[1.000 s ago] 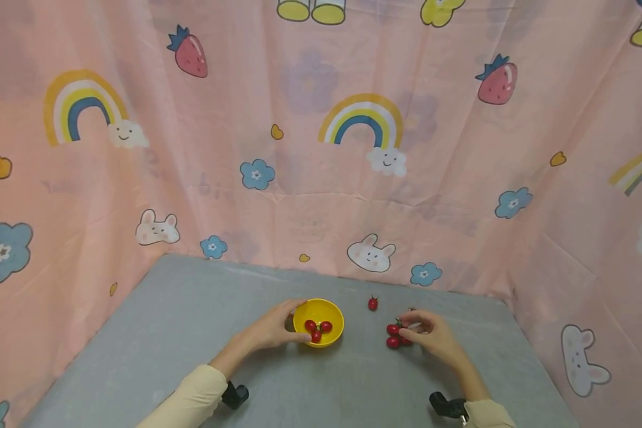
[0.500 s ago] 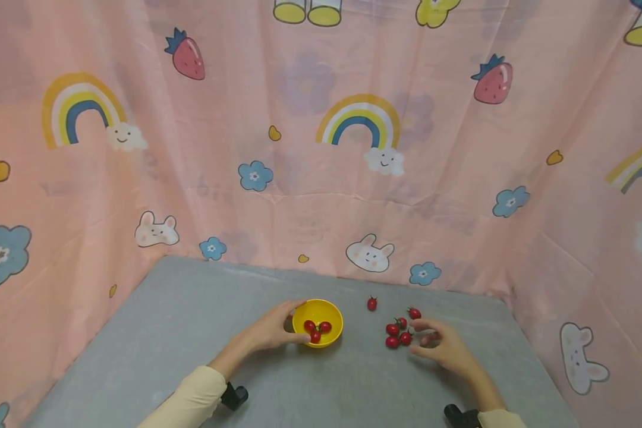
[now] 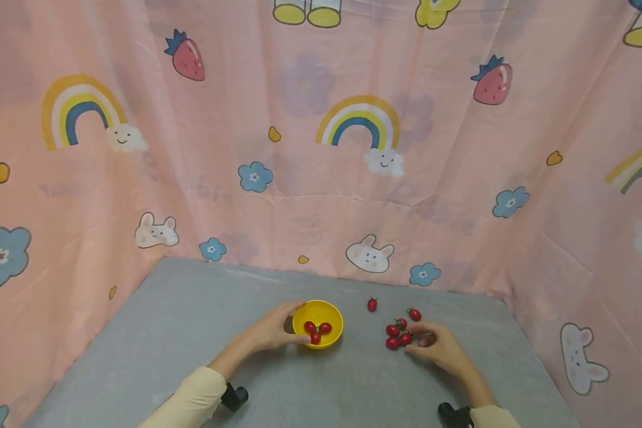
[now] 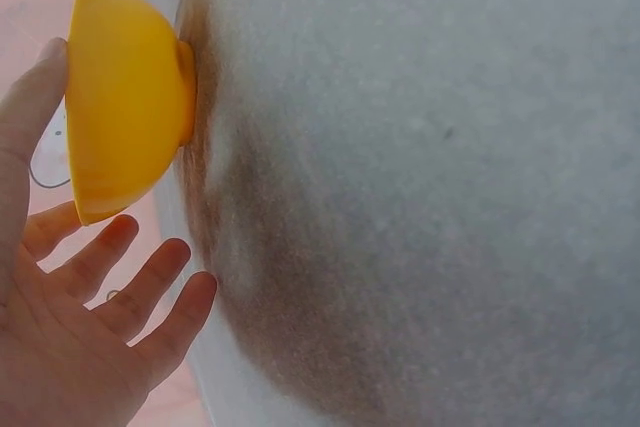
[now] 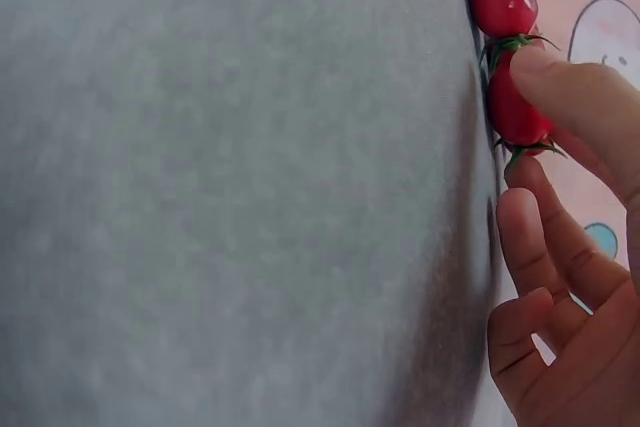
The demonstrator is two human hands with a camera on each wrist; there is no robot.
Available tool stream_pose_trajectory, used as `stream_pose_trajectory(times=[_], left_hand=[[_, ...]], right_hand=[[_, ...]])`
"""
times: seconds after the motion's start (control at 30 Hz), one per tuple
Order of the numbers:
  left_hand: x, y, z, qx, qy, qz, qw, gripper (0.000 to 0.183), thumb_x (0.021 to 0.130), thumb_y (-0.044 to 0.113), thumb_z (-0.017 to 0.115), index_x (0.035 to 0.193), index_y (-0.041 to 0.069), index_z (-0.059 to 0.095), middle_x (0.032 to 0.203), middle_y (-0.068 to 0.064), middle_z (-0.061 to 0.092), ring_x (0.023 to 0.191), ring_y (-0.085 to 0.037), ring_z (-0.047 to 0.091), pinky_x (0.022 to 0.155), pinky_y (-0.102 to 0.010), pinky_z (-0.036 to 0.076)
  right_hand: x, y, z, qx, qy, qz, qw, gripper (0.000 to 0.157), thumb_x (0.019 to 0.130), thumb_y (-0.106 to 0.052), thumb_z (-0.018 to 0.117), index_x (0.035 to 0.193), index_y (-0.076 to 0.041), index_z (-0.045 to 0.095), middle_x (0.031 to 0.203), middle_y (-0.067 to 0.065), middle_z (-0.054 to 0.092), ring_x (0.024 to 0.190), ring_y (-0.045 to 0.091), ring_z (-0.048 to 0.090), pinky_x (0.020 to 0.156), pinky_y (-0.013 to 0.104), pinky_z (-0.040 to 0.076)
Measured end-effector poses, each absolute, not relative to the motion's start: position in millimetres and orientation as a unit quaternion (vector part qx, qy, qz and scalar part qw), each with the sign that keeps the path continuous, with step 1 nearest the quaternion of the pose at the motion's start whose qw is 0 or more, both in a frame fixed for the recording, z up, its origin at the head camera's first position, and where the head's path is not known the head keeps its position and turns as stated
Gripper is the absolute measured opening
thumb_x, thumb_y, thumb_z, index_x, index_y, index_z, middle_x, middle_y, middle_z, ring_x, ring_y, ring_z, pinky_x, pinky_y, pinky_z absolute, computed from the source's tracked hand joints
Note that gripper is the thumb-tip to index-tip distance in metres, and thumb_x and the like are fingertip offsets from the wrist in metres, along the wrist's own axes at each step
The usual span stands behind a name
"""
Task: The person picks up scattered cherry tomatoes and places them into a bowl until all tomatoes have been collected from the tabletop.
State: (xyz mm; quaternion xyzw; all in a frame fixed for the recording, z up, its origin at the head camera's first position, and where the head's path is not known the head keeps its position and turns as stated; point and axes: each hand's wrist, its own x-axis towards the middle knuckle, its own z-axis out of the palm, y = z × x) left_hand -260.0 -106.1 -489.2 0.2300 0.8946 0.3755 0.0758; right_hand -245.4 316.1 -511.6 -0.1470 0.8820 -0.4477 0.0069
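A yellow bowl (image 3: 336, 333) with three cherry tomatoes (image 3: 325, 328) inside sits mid-table. My left hand (image 3: 271, 329) holds it from the left, thumb and index finger against opposite parts of its rim; the other fingers spread beside it in the left wrist view. To the right lies a cluster of several cherry tomatoes (image 3: 392, 330). My right hand (image 3: 443, 349) is at the cluster's right side, thumb and fingers parted around the nearest cherry tomato (image 3: 405, 338). In the right wrist view the thumb overlaps a tomato (image 5: 515, 107); whether it touches is unclear.
One cherry tomato (image 3: 372, 304) lies apart behind the cluster, and another (image 3: 414, 314) rests just beyond the right fingers. The grey tabletop (image 3: 321, 392) ends at a pink patterned curtain (image 3: 299, 232) at the back and sides.
My right hand first drew back to the right from over the tomatoes, uncovering those beneath, then came slightly left towards the nearest one. The left hand and the bowl stayed put.
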Motion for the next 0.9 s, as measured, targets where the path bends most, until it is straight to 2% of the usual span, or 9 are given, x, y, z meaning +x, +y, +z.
stream_pose_trajectory(times=[0.23,0.53,0.9], left_hand=[[-258,-106,-488,0.231,0.894,0.377,0.079,0.084,0.087,0.041,0.082,0.152,0.005,0.044,0.147,-0.015,0.049,0.123,-0.032,0.053,0.107,-0.053,0.041],[-259,-106,-489,0.228,0.894,0.377,0.08,0.084,0.087,0.041,0.082,0.153,0.006,0.044,0.148,-0.015,0.048,0.126,-0.033,0.051,0.108,-0.054,0.04],[-260,-107,-488,0.235,0.894,0.373,0.076,0.084,0.087,0.041,0.082,0.152,0.004,0.044,0.148,-0.016,0.049,0.123,-0.032,0.053,0.107,-0.053,0.042]], right_hand=[[-247,314,-514,-0.148,0.886,-0.44,-0.005,0.032,0.083,-0.011,0.086,0.11,0.001,0.073,0.105,0.012,0.071,0.076,0.018,0.061,0.065,0.027,0.052],[-251,308,-515,-0.12,0.905,-0.409,-0.015,0.024,0.082,-0.011,0.086,0.102,-0.005,0.074,0.095,0.003,0.071,0.083,0.02,0.064,0.07,0.028,0.054],[-253,303,-515,-0.128,0.909,-0.396,-0.03,0.025,0.076,-0.005,0.087,0.091,-0.008,0.067,0.086,0.003,0.065,0.078,0.02,0.059,0.065,0.028,0.049]])
